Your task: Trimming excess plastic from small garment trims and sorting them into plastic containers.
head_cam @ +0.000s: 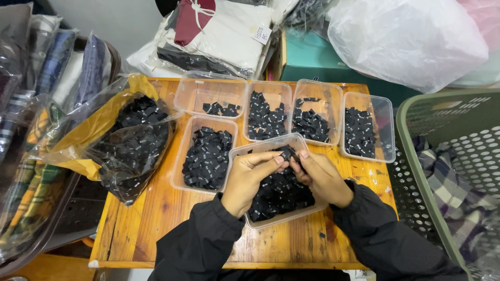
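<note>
Both hands meet over the nearest clear plastic tub, which sits on the wooden tabletop and is heaped with small black fabric labels. The left hand has its fingers curled closed, thumb and forefinger pinching a small black label. The right hand has its fingers closed on that same label from the other side, so the fingertips of the two hands nearly touch above the tub's far rim. Both wrists come out of black sleeves.

Just left of the left fingers stands another tub, well filled with the same black labels. Further left lies a crumpled clear-and-yellow bag, spilling more of them.

Beyond the fingers a row of four tubs runs across the tabletop: the leftmost one holds only a few labels, the other three hold more. To the right of the right fingers, off the tabletop, stands a green perforated basket with checked cloth inside. Farthest back lie bagged garments and a large white plastic bag.
</note>
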